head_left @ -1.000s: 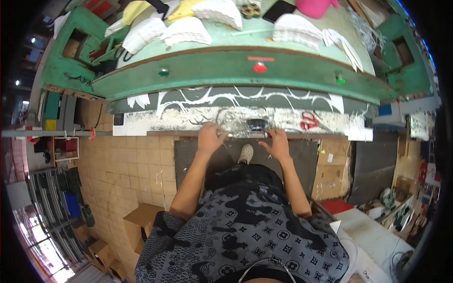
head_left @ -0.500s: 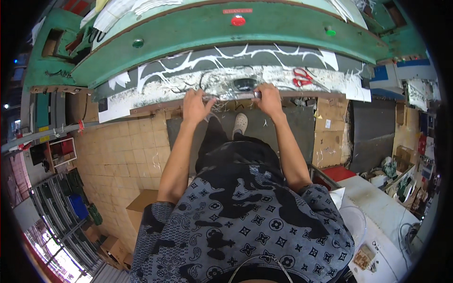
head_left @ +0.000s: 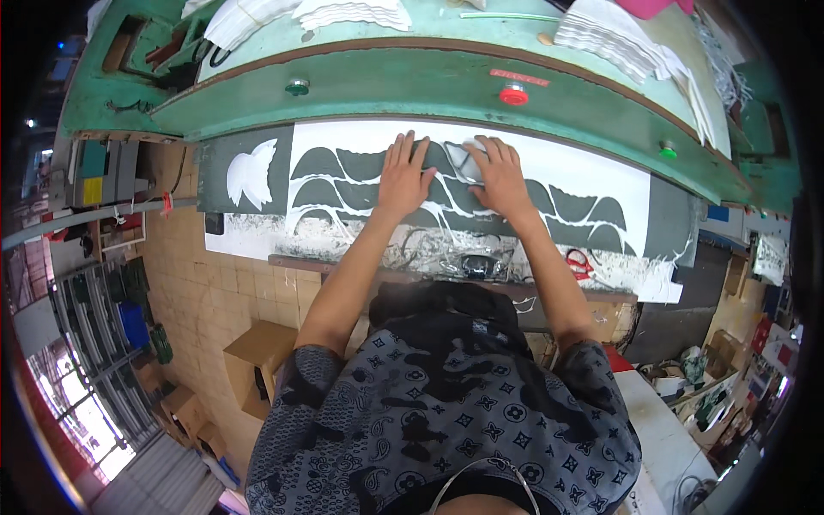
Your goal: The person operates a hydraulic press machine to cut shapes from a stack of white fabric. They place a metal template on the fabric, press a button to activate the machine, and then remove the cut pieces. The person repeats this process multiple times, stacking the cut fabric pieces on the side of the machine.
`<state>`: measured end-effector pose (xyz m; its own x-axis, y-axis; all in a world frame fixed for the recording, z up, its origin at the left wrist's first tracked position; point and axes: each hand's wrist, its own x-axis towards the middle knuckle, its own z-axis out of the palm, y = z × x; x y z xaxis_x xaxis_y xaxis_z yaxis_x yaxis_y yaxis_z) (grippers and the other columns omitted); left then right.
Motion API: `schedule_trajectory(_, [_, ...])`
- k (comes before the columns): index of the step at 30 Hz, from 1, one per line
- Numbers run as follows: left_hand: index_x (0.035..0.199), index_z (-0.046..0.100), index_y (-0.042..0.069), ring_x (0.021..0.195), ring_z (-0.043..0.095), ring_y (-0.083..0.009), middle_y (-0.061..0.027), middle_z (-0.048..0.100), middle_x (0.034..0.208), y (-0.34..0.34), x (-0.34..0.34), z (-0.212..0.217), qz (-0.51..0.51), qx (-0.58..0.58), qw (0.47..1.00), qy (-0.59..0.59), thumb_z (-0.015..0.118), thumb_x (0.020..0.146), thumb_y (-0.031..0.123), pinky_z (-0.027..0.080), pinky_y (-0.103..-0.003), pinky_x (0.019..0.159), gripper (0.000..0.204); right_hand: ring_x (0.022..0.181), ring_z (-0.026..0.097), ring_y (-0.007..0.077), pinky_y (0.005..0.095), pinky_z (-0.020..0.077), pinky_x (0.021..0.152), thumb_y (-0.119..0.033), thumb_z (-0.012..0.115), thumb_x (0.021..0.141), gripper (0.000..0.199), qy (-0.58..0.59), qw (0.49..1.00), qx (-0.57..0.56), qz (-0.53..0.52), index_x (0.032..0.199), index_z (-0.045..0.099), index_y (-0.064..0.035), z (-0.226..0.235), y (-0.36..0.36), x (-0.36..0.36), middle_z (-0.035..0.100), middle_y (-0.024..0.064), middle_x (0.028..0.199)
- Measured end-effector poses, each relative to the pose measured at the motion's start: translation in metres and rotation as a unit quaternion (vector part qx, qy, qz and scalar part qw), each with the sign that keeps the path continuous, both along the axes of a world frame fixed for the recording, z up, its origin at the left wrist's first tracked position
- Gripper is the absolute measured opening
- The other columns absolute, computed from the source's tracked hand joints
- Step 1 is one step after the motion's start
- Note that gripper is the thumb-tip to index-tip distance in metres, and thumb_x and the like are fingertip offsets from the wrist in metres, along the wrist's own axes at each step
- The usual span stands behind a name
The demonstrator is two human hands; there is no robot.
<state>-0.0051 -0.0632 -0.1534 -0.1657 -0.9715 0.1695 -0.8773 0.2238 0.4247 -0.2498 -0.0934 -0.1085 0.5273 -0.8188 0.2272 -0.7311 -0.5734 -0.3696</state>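
A white sheet point(head_left: 584, 159) with rows of curved cut-outs lies across a dark grey board point(head_left: 674, 206), whose surface shows through the gaps. My left hand point(head_left: 406, 178) rests on the sheet's middle, fingers stretched out and a little apart. Beside it, my right hand point(head_left: 504, 178) also lies palm down with its fingers extended. A pale, slightly see-through shape shows between the hands, partly under my right fingers; I cannot tell what it is. White curved cut pieces point(head_left: 251, 176) are piled at the board's left end.
Nearer to me are a black rounded object in clear plastic point(head_left: 477, 264) and red-handled scissors point(head_left: 580, 264) on a scarred white ledge. Behind the board runs a green machine beam point(head_left: 412, 86) with a red button point(head_left: 514, 94). Stacked white pieces point(head_left: 609, 39) lie above it.
Both hands have moved forward from the near edge onto the sheet, and their fingers have straightened. The cut sheet and board have come out from under the green beam toward me. My view has shifted.
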Motion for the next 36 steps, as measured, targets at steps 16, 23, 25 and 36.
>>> schedule_trajectory(16, [0.157,0.039,-0.006,0.13,0.061,-0.0205,-0.0122,0.059,0.145,0.122,-0.004,0.078,-0.112,0.42,0.645,0.629,0.087,0.087,0.009,0.048,-0.038,0.112,0.086,0.128,0.059,0.0264,0.0397,0.0471,0.109,-0.01,0.081,0.086,0.061,-0.368,0.876,0.286,-0.121,0.14,0.056,0.0039,0.03,0.168,0.012,0.061,0.0192,0.133])
schedule_trajectory(23, [0.148,0.051,-0.006,0.127,0.066,-0.0258,-0.0179,0.063,0.145,0.149,0.032,0.125,-0.162,0.323,0.77,0.526,0.097,0.074,0.018,0.054,-0.039,0.106,0.09,0.105,0.07,0.0195,0.0355,0.0565,0.095,0.001,0.085,0.073,0.048,-0.489,0.741,0.433,-0.154,0.117,0.067,0.0031,0.049,0.196,0.085,0.072,0.0124,0.119])
schedule_trajectory(25, [0.146,0.052,-0.006,0.125,0.069,-0.0276,-0.0184,0.065,0.142,0.159,0.044,0.136,-0.139,0.287,0.809,0.494,0.096,0.074,0.021,0.056,-0.038,0.102,0.088,0.102,0.071,0.0188,0.0343,0.0581,0.091,0.0,0.086,0.072,0.048,-0.475,0.76,0.406,-0.177,0.116,0.068,0.0047,0.049,0.2,0.106,0.073,0.0137,0.117])
schedule_trajectory(36, [0.108,0.08,0.002,0.089,0.079,-0.0257,-0.0164,0.08,0.098,0.152,0.143,0.118,-0.255,0.307,0.773,0.493,0.076,0.089,0.003,0.06,-0.032,0.079,0.019,0.115,0.073,0.0234,0.0339,0.0577,0.096,0.009,0.068,0.087,0.037,-0.306,0.811,0.497,-0.037,0.123,0.071,0.0065,0.097,0.204,0.129,0.074,0.0182,0.126])
